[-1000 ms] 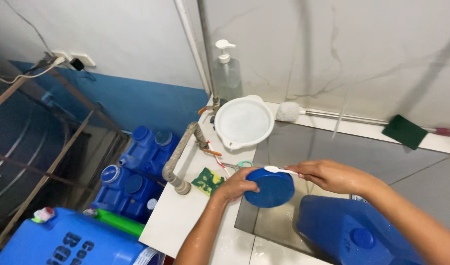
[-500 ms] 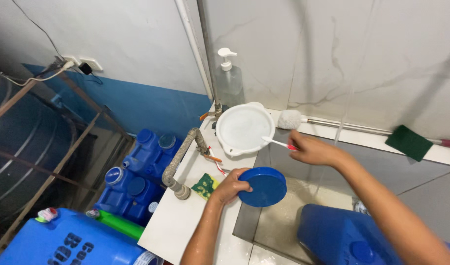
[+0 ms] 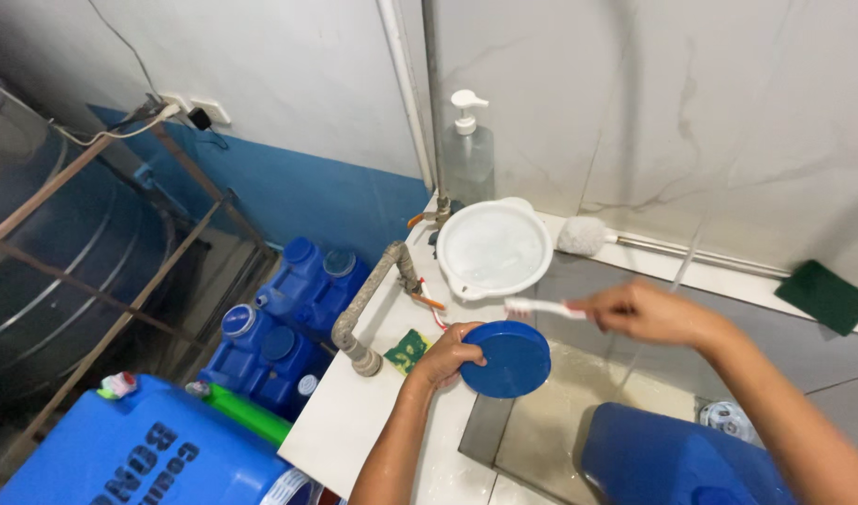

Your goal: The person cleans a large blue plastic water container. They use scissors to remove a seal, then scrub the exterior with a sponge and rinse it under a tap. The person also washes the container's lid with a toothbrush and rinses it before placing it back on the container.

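Observation:
My left hand (image 3: 445, 356) grips a round blue lid (image 3: 508, 360) by its left edge, holding it over the near-left corner of the sink (image 3: 578, 421). My right hand (image 3: 646, 314) holds a white toothbrush (image 3: 539, 307) with a red grip, its bristle head pointing left just above the lid. A white plastic basin (image 3: 494, 247) with water in it sits on the ledge behind the brush.
A blue jug (image 3: 677, 463) lies in the sink at lower right. A yellow-green sponge (image 3: 408, 351) and a bent tap pipe (image 3: 366, 304) are on the white counter. A pump bottle (image 3: 469, 151), a long bottle brush (image 3: 583, 236) and a green scouring pad (image 3: 826, 295) line the back ledge. Blue containers (image 3: 288, 318) stand left.
My right hand reached the toothbrush from the lid up to the white basin, then brought it back down to just above the blue lid. The left hand kept the lid steady.

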